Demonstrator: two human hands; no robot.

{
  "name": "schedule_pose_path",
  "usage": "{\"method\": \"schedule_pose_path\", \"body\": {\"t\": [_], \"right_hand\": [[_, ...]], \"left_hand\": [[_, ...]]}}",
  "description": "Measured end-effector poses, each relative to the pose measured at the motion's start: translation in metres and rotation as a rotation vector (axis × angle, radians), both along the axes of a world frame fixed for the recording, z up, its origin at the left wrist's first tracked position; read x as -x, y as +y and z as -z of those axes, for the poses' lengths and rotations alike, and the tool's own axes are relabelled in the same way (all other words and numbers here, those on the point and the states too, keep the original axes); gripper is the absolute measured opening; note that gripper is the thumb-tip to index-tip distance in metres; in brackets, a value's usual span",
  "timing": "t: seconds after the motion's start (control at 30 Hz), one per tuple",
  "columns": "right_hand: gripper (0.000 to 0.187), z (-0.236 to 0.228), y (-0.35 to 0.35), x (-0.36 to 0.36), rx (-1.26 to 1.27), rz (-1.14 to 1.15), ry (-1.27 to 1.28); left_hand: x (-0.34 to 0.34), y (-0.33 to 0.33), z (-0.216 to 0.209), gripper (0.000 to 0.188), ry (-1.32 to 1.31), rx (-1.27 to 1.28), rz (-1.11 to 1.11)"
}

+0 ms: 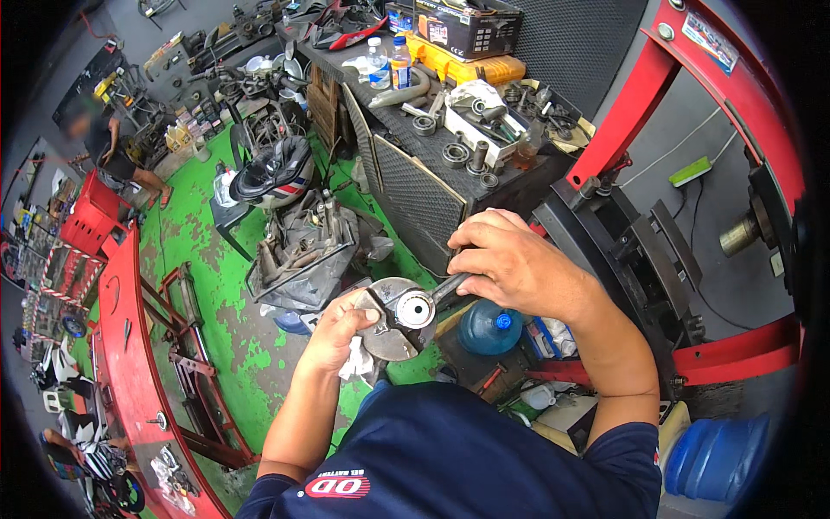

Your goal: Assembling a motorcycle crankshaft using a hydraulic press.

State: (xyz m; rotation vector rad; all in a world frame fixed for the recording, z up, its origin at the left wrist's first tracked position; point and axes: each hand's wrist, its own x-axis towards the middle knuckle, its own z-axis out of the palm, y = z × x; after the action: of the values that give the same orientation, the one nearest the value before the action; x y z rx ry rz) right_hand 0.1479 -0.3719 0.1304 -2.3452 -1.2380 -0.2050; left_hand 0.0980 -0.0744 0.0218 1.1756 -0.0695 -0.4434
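Observation:
In front of my chest I hold a motorcycle crankshaft (391,346) with rounded grey metal webs and a pale round end facing up. My left hand (339,330) is closed on the web at its left side, the thumb lying on top. A connecting rod (446,288) sticks out from the crankshaft toward the right. Around the rod's outer end, the fingers of my right hand (516,264) are closed; they hide most of that end. Some white cloth or tissue (355,360) shows just below my left hand.
A red press frame (627,117) stands close on my right. Bearings (456,156), bottles and a yellow case (471,60) crowd the bench ahead. Below are a blue water jug (489,329), a parts bin (303,246) and a helmet (275,169). Left are a red lift table (130,346) and another person (130,151).

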Motion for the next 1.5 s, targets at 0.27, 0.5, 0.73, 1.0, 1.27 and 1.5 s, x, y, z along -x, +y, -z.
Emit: {"method": "schedule_pose_path", "body": {"t": [0.27, 0.5, 0.73, 1.0, 1.27, 1.5], "right_hand": [[0.04, 0.022, 0.006, 0.019, -0.254, 0.267, -0.099], [0.052, 0.052, 0.031, 0.027, -0.29, 0.356, 0.036], [0.032, 0.064, 0.037, 0.019, -0.352, 0.644, -0.037], [0.025, 0.072, 0.028, 0.016, -0.331, 0.511, -0.15], [0.016, 0.104, -0.008, 0.029, -1.102, 0.799, 0.251], [0.019, 0.153, -0.011, 0.068, -0.96, 0.729, 0.788]], "left_hand": [[0.001, -0.016, 0.006, 0.041, 0.048, 0.07, -0.066], [-0.002, -0.028, 0.011, 0.033, -0.001, -0.032, -0.046], [-0.003, -0.033, 0.025, 0.044, 0.056, -0.05, -0.028], [-0.006, -0.036, 0.029, 0.046, 0.143, 0.054, -0.062], [-0.009, -0.038, 0.03, 0.051, 0.216, 0.173, -0.107], [-0.009, -0.055, 0.029, 0.044, 0.258, 0.198, -0.18]]}}
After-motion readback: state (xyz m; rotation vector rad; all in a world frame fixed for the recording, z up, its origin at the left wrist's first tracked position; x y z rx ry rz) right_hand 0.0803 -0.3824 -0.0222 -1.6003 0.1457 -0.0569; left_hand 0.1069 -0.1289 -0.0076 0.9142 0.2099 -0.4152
